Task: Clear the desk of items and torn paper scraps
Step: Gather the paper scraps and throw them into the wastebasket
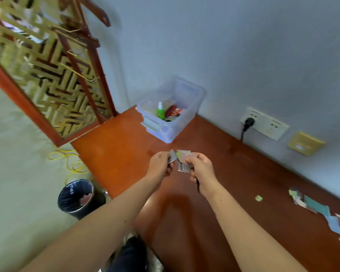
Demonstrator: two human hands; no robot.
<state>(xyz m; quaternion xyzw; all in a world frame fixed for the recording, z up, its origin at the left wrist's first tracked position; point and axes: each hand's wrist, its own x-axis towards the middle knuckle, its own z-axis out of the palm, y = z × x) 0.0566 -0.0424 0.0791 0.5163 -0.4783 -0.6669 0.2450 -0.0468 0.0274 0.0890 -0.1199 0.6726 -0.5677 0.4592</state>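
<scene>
Holding torn paper above the desk (116, 154) at the centre of the frame, both hands are curled shut on their loads; the left hand (160, 164) pinches a single grey scrap (172, 155) between thumb and fingers, and the right hand (202, 166) clamps a small bundle of scraps (183, 160), with a dark strip (197, 186) hanging below its wrist. The hands sit close together, probably so the pieces can be gathered into one handful. A lined bin (75, 199) stands on the floor at lower left, just beside the desk edge, a likely target for the paper. A clear box (165, 132) in the far corner holds a green bottle (160, 111) and other items. Loose scraps (316, 208) lie along the right edge, a small green piece (258, 198) near them; the clearing looks part done.
</scene>
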